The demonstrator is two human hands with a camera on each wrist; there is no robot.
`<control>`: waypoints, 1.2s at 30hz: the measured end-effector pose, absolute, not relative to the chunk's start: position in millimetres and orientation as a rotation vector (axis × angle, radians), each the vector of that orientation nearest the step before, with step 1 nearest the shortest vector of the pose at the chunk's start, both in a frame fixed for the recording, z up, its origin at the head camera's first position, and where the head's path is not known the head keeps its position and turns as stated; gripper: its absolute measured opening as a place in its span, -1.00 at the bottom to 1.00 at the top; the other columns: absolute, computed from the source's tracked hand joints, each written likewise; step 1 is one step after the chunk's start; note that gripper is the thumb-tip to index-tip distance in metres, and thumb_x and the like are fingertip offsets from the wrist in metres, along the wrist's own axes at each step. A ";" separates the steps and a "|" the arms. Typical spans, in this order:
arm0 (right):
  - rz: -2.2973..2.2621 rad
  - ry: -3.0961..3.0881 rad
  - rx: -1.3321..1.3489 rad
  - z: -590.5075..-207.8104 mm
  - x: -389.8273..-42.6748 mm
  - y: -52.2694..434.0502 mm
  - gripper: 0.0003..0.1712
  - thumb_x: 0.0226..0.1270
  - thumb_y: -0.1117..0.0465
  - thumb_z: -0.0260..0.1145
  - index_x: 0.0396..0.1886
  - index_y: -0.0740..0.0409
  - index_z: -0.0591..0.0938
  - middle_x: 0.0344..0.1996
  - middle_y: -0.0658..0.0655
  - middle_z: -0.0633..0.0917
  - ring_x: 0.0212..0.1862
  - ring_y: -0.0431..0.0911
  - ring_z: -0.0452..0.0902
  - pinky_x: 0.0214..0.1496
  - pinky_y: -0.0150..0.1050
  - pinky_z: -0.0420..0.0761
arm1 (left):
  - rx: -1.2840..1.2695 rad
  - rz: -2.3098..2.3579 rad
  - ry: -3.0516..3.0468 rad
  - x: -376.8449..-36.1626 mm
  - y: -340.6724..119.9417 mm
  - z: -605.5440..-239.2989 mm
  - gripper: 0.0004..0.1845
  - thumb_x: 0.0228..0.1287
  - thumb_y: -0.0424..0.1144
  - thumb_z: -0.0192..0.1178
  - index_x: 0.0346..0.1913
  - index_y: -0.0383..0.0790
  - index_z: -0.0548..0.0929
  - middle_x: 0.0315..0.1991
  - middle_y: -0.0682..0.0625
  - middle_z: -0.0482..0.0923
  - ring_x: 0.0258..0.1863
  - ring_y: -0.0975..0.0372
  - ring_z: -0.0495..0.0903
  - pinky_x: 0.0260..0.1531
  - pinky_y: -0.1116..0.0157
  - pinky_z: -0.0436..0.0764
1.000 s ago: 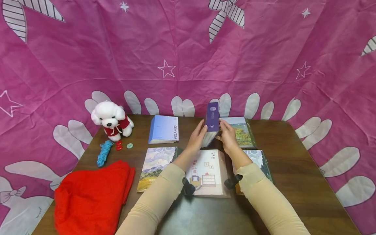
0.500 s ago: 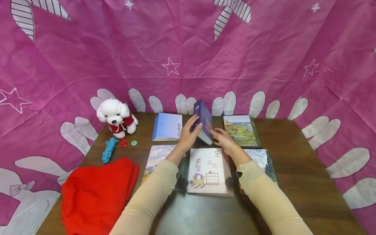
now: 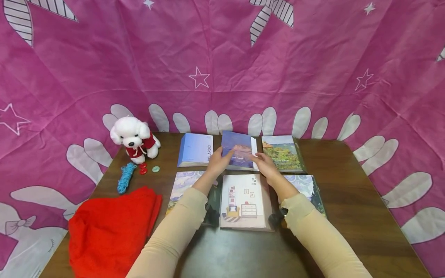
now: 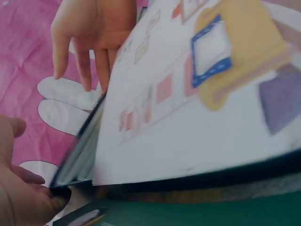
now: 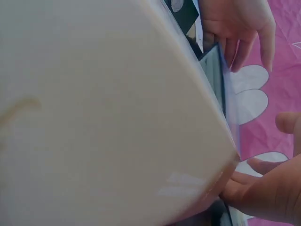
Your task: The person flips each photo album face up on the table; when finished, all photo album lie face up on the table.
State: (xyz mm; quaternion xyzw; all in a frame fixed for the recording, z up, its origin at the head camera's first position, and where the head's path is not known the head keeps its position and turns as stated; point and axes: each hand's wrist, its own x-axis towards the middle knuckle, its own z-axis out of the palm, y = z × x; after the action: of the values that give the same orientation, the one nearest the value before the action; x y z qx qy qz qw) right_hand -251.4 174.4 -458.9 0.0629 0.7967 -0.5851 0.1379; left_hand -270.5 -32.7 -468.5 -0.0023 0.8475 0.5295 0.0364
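Observation:
A purple photo album (image 3: 240,152) with a picture on its cover lies in the back row, between my two hands. My left hand (image 3: 216,164) grips its left edge, with the thumb over the cover. At the opposite edge my right hand (image 3: 267,165) holds the album, its fingertips by the white page edges. Nearer to me, between the forearms, is a white album (image 3: 240,202) with a drawn room on it. That white album fills much of both wrist views and hides part of the purple one. In the left wrist view my left hand (image 4: 23,193) shows at the lower left.
A blue POLAROID album (image 3: 196,148) lies left of the purple one, a landscape album (image 3: 283,154) to its right. Painted albums flank the white one, partly under my arms. At left are a toy dog (image 3: 133,139), blue cord (image 3: 126,177), buttons (image 3: 155,169) and red cloth (image 3: 111,231).
The purple album was held upright, spine facing me. It has turned and tipped down flat, cover up, into the back row between the blue and landscape albums. Both hands moved with it.

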 end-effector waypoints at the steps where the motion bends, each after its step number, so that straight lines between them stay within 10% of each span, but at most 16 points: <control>1: -1.690 2.310 0.182 -458.4 -251.0 175.6 -0.24 0.59 -0.10 0.09 0.59 0.16 0.17 0.55 0.27 0.19 0.53 0.21 0.09 0.51 0.19 0.15 | -0.001 1.601 2.633 -271.4 -32.7 -467.0 -0.17 0.49 0.14 0.06 0.56 -0.37 0.16 0.54 -0.25 0.17 0.53 -0.11 0.14 0.49 -0.02 0.14; 18: -1.888 2.574 0.200 -430.7 -242.7 236.4 -0.30 0.59 -0.04 0.11 0.56 0.18 0.25 0.42 0.29 0.42 0.43 0.14 0.29 0.44 0.07 0.32 | 0.420 1.746 2.680 -266.3 15.3 -443.8 -0.42 0.50 -0.04 0.14 0.47 -0.18 0.40 0.46 -0.12 0.35 0.48 0.02 0.26 0.47 0.07 0.23; 36: -1.817 2.612 0.615 -454.0 -250.9 289.0 -0.26 0.58 -0.01 0.13 0.58 0.23 0.19 0.51 0.33 0.25 0.50 0.18 0.16 0.50 0.05 0.25 | 0.389 1.798 2.502 -249.3 102.0 -462.7 -0.51 0.64 -0.01 -0.10 0.42 -0.17 0.48 0.43 -0.09 0.39 0.35 -0.01 0.42 0.32 0.03 0.43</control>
State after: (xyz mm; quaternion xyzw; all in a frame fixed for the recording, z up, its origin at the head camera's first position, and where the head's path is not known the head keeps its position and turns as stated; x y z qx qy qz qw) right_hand -250.9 289.0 -454.0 0.1896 0.8050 -0.5600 -0.0495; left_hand -249.3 102.0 -462.7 0.1252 0.8055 0.5789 0.0179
